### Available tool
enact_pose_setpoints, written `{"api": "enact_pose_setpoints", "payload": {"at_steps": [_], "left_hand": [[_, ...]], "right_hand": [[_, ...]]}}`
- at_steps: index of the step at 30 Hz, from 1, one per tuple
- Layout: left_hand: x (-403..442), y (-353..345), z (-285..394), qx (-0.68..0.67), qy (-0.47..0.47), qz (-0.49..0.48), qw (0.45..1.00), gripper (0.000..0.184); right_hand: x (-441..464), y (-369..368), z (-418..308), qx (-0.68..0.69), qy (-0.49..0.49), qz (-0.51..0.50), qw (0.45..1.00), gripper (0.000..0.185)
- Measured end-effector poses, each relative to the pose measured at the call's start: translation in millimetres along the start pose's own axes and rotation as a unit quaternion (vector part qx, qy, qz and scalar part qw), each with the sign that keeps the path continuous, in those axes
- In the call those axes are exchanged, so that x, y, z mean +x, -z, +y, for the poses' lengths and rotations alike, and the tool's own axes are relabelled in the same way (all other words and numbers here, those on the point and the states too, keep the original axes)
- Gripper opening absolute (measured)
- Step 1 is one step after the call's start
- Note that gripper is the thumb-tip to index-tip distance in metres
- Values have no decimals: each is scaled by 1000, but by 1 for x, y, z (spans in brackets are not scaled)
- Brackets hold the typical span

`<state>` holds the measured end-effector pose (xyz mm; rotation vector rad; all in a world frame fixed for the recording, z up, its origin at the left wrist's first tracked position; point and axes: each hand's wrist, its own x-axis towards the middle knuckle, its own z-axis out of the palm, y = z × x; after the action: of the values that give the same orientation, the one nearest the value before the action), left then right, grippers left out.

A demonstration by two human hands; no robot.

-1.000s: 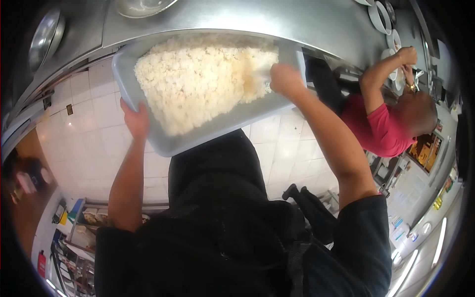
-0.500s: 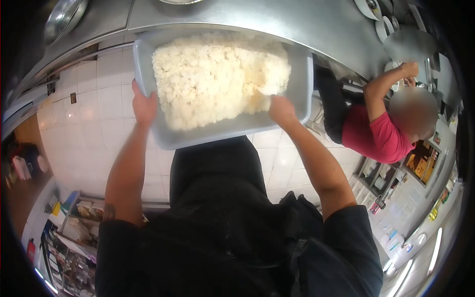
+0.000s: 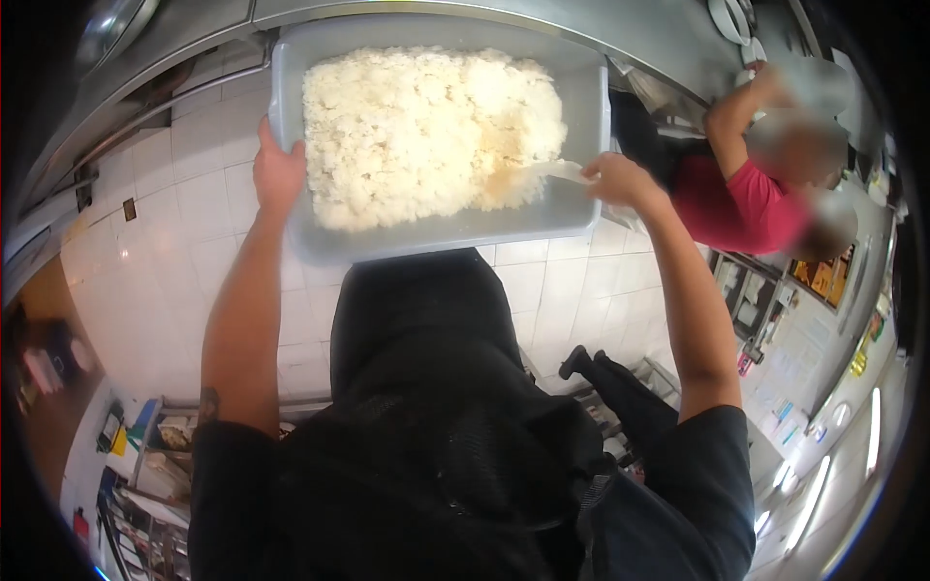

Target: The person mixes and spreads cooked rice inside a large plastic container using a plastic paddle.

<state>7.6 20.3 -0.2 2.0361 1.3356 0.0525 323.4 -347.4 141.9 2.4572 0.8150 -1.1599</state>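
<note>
A large grey-blue plastic tub (image 3: 436,239) holds a broad heap of white rice (image 3: 407,136), with a brownish patch toward its right side. My left hand (image 3: 279,174) grips the tub's left rim, thumb at the inner side. At the tub's right side, my right hand (image 3: 622,182) is closed on the handle of a pale spoon or scoop (image 3: 560,170). The tool reaches left toward the brownish rice; its far end is hard to make out.
A steel counter (image 3: 668,58) runs along the top, with white bowls (image 3: 728,19) at the right. Beside it is a co-worker in a red shirt (image 3: 722,198). A metal bowl (image 3: 116,29) sits top left. Shelving (image 3: 160,504) stands lower left.
My right hand has moved from over the rice to the tub's right edge, and the pale tool now shows clearly. My left hand keeps its hold on the rim. The tub sits slightly higher in view.
</note>
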Motion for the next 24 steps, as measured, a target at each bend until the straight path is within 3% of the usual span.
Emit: {"api": "enact_pose_setpoints", "payload": {"at_steps": [2,3,5,7,8,9,10,12,14,15,16,19,21,24], "left_hand": [[-2,-5,-7,21,-100,112,988,72],[-6,-3,-6,22,-101,111,988,72],[-16,-1,-5,70,-284,270,918,59],[-74,-5,13,-43,-255,79,963,41],[-105,-28,-1,-74,-335,8,939,30],[-153,-42,-7,-80,-348,-141,923,29],[-182,-39,23,-86,-517,-175,834,27],[-224,-66,32,-184,-426,-363,808,33],[-238,-137,-5,-162,-195,-433,865,38],[-233,-157,-7,-150,-113,-445,876,57],[-229,-184,-22,-111,-119,-462,872,70],[-231,-213,-35,-101,-73,-516,847,76],[-235,-213,-34,-99,-55,-585,803,79],[-226,-218,-23,-32,-106,-650,752,86]], "right_hand": [[3,-6,-1,-20,10,11,1000,38],[7,-11,-10,3,-28,25,999,36],[15,-19,-20,37,-70,34,996,36],[10,-21,-13,41,-72,60,995,37],[9,-29,-5,49,-84,51,994,37],[8,-36,2,74,-80,71,991,38],[7,-43,7,98,-74,90,988,38],[0,-52,8,111,-77,85,987,37],[-13,-67,7,135,-82,88,984,36],[-18,-76,5,139,-92,83,983,36],[-22,-85,-1,131,-93,112,981,38],[-27,-104,-16,138,-105,137,975,40],[-30,-102,-29,162,-136,131,969,36],[-24,-97,-27,164,-136,116,970,35]]}}
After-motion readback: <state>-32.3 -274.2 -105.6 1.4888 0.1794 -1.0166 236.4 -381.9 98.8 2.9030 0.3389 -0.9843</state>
